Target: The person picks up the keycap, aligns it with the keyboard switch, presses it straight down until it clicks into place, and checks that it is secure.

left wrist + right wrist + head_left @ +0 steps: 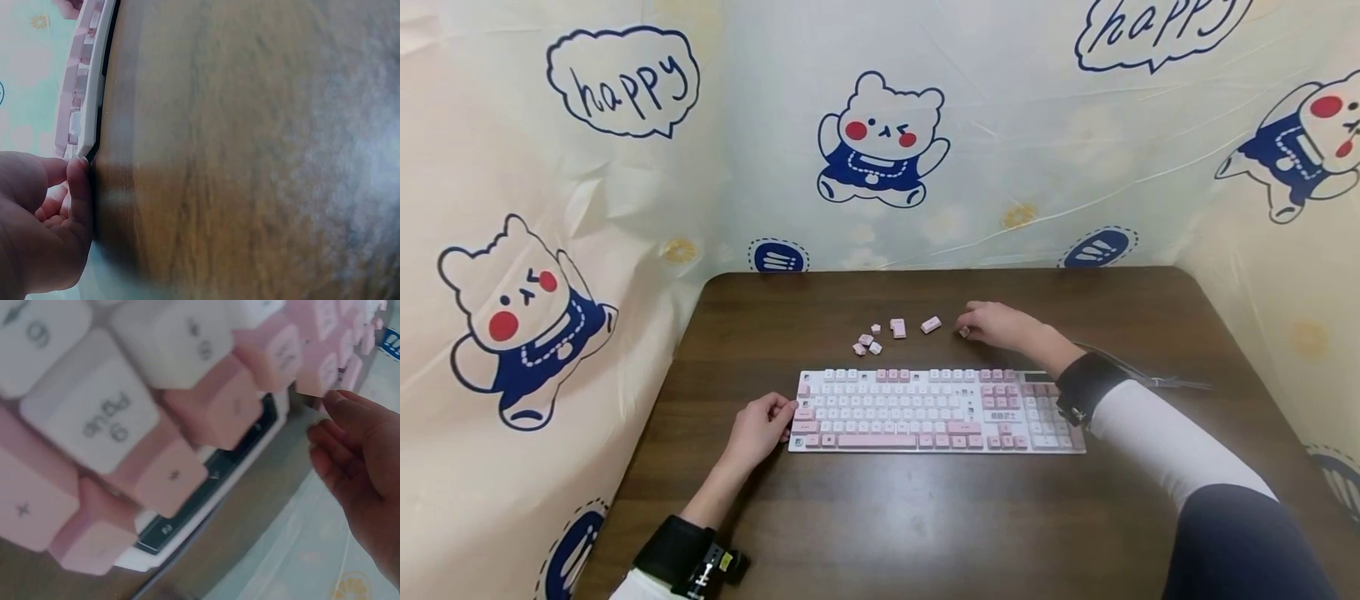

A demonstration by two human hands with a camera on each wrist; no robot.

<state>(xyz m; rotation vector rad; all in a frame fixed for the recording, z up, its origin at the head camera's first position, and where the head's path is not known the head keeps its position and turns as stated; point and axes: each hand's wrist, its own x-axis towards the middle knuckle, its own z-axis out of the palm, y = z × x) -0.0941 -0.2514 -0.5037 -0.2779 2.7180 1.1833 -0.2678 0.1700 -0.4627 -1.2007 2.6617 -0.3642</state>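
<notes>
A white and pink keyboard [880, 442] lies on the brown table. At its left edge is my left hand [762, 429]; thumb and forefinger grip the keyboard's end, as the left wrist view also shows at the corner beside my left hand [44, 219]. Beyond the keyboard's back edge, my right hand [1000, 325] is just over the tabletop with curled fingers. It pinches a small pinkish keycap [964, 332] at the fingertips. In the right wrist view, keys hide the fingertips of my right hand [362, 456]. Loose pink keycaps [898, 328] lie to the left of that hand.
Several small loose keycaps [866, 340] sit behind the keyboard, with a wider pink keycap [931, 325] nearer the right hand. A cable [1172, 383] trails over the table [925, 517] at right. A printed cloth [1000, 150] hangs around the back and sides.
</notes>
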